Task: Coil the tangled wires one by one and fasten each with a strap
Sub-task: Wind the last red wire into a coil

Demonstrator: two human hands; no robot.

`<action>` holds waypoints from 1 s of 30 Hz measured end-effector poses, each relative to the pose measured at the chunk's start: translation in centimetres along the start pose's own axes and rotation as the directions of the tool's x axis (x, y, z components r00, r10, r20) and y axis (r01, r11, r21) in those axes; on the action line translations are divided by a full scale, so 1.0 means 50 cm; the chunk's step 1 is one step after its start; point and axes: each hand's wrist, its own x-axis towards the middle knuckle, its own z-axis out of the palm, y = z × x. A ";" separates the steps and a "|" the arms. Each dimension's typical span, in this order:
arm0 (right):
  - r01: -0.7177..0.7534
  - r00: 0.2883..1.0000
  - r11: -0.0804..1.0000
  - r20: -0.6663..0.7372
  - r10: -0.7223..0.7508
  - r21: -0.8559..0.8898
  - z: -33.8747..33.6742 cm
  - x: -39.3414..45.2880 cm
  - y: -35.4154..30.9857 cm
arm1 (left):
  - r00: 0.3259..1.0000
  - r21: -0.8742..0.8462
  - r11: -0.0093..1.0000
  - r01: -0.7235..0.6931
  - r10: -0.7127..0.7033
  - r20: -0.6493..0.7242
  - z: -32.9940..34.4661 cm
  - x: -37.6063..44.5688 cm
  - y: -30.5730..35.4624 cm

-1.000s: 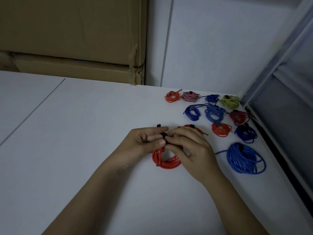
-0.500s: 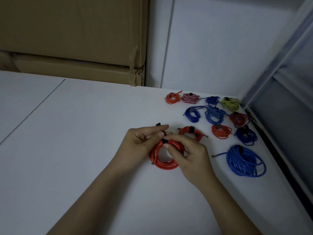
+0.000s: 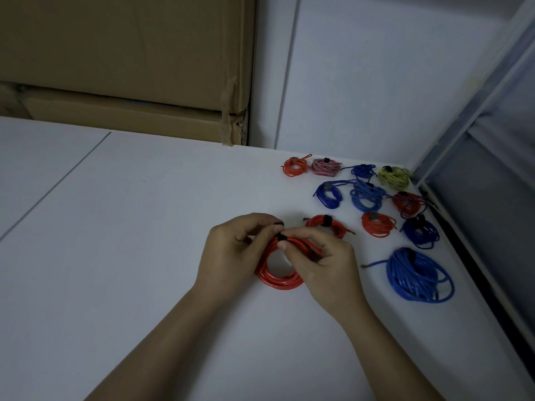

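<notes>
A thick red wire coil (image 3: pixel 279 280) stands tilted on the white table (image 3: pixel 130 256), held between both hands. My left hand (image 3: pixel 231 253) grips its left side, fingers pinching the loose end of a black strap (image 3: pixel 281 238) wrapped around the coil's top. My right hand (image 3: pixel 327 264) holds the coil's right side, thumb pressed just below the strap. Behind my right hand lies another red coil (image 3: pixel 325 224) bound with a black strap.
Several strapped coils lie at the back right: orange (image 3: pixel 293 166), pink (image 3: pixel 325 167), blue (image 3: pixel 366 195), yellow-green (image 3: pixel 395 176), and a large blue coil (image 3: pixel 417 273) near the right edge. Cardboard boxes (image 3: pixel 124 68) stand behind the table. A metal frame (image 3: pixel 474 117) borders the right.
The coil has been tipped up and turned slightly between my hands. My right-hand fingers shifted from over the strap to the coil's right side, and my left fingers closed on the strap end.
</notes>
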 end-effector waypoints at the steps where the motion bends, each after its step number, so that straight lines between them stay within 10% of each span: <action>1: -0.008 1.000 1.000 -0.007 0.008 -0.003 0.001 0.001 -0.001 | 0.999 0.032 0.999 -0.044 0.044 -0.010 0.001 0.000 -0.002; 7: -0.101 0.995 0.995 -0.023 0.101 -0.010 0.001 0.000 -0.010 | 0.943 0.257 0.909 -0.329 0.331 0.037 0.006 -0.007 -0.017; 16: -0.235 0.971 0.969 -0.032 0.238 0.073 -0.013 0.003 -0.009 | 0.909 0.288 0.862 -0.416 0.392 0.140 0.005 -0.008 -0.017; 30: -0.215 0.975 0.962 0.100 0.201 0.169 -0.026 0.007 -0.017 | 0.973 -0.304 0.939 0.160 -0.099 0.207 0.001 0.003 0.002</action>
